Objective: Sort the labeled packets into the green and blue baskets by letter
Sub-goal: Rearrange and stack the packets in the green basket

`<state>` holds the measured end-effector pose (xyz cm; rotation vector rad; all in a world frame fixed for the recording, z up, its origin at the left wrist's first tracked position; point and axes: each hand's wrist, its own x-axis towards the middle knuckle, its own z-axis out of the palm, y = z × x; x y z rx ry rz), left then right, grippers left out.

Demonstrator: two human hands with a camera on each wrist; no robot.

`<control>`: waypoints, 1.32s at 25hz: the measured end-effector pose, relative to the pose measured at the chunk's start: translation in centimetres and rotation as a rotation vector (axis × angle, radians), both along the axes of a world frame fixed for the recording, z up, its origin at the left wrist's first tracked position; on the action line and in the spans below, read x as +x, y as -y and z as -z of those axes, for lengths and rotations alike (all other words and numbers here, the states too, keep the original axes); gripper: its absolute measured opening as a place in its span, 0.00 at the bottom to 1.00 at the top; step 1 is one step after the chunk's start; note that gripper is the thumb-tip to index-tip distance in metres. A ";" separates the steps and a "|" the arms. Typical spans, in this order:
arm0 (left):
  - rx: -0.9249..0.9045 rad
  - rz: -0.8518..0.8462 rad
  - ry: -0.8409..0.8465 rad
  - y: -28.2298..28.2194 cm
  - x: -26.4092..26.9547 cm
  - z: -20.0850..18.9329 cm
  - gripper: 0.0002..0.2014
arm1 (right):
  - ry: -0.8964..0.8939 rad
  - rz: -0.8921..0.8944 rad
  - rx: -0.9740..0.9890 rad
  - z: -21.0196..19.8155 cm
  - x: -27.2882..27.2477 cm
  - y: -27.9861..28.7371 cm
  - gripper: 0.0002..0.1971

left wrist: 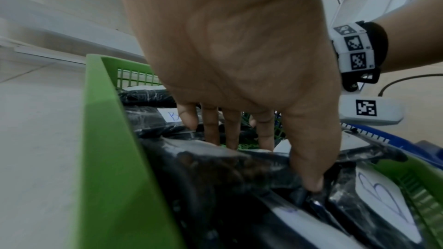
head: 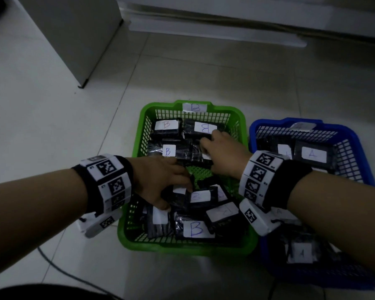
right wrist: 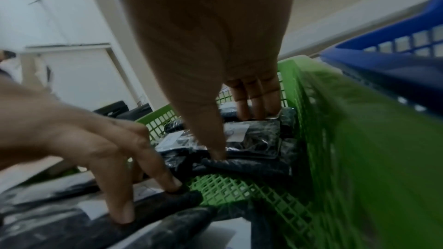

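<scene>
Floor tiles point(head: 52, 126) bear the green basket point(head: 182, 247): my left hand point(head: 160, 180) pinches the six-o'clock packet point(left wrist: 227, 166), likely soft and slippery, edgewise; my right hand point(head: 223, 152) grasps the one-o'clock packet point(right wrist: 258, 141).

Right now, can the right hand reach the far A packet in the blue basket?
Probably yes. The A packet lies uncovered in the blue basket, just beside the right hand, though that hand grips a black packet in the green basket.
</scene>
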<state>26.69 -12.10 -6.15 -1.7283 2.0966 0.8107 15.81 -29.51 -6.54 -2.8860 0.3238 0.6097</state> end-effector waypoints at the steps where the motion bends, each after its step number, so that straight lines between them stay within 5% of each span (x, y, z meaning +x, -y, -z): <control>1: -0.016 -0.006 -0.008 -0.1 -0.1 0.0 0.35 | -0.012 0.002 0.015 0.0 -0.2 -0.1 0.19; 4: -0.081 -0.047 -0.044 -0.4 0.0 -0.4 0.32 | -0.118 -0.055 0.033 0.1 -0.4 -0.2 0.10; 10: -0.372 -0.186 -0.236 -0.2 1.7 -2.2 0.22 | -0.163 -0.020 0.115 -1.0 1.2 0.8 0.15; 12: -0.506 -0.339 -0.381 -0.1 2.6 -2.6 0.16 | -0.119 0.103 0.320 -1.6 1.6 0.5 0.17; 15: -0.691 -0.527 -0.608 0.2 3.3 -2.9 0.09 | -0.196 0.403 0.989 -1.8 1.5 -0.6 0.17; 17: -0.713 -0.602 -0.650 0.1 3.7 -2.7 0.10 | -0.214 0.582 1.246 -1.8 1.3 -0.7 0.12; 19: -0.665 -0.575 -0.520 -0.2 4.4 -2.1 0.10 | -0.156 0.644 1.170 -1.7 1.2 -0.1 0.10; 24: -0.296 -0.299 0.179 -1.3 3.6 -1.2 0.20 | -0.045 0.458 0.490 -1.3 1.0 1.5 0.13; 28: -0.201 -0.180 0.453 -1.4 2.2 -0.2 0.39 | 0.119 0.483 0.484 -1.0 1.2 1.5 0.15; 33: -0.067 -0.276 0.427 -1.1 1.2 0.2 0.43 | 0.254 0.641 0.637 0.4 1.7 0.2 0.12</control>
